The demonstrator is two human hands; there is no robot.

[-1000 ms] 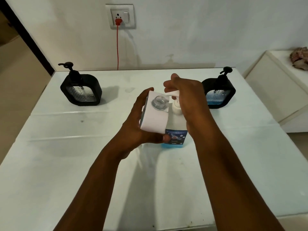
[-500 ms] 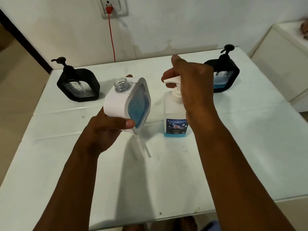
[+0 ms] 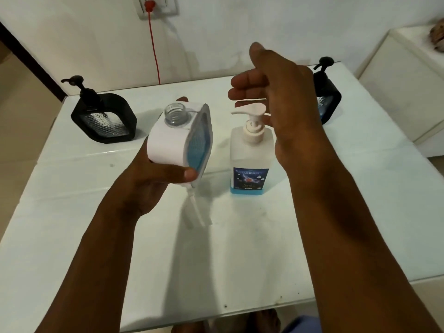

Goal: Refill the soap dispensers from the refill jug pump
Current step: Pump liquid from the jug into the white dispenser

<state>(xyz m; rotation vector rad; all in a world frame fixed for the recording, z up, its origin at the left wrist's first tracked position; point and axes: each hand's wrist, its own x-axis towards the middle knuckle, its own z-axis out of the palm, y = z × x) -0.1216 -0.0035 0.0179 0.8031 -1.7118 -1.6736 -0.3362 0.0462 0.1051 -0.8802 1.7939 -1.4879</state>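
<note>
My left hand [image 3: 153, 181] grips a white soap dispenser [image 3: 173, 145] with no pump on it, held above the table, its clear threaded neck up and its blue window facing right. The refill bottle [image 3: 249, 162] stands on the white table [image 3: 240, 248], a thin layer of blue liquid at its bottom and a white pump head [image 3: 252, 110] on top. My right hand [image 3: 276, 92] hovers just above the pump head with fingers straight, apart from it. A white pump tube [image 3: 195, 210] lies on the table below the dispenser.
Two black dispensers with pumps stand at the back, one at the left [image 3: 104, 116] and one at the right [image 3: 329, 99] partly behind my right hand. A red cord [image 3: 155, 51] hangs from a wall socket. A white cabinet [image 3: 408, 87] stands at the right.
My right hand has lifted off the pump head and opened. My left hand drew the white dispenser away from the bottle's spout to the left and turned its neck upward.
</note>
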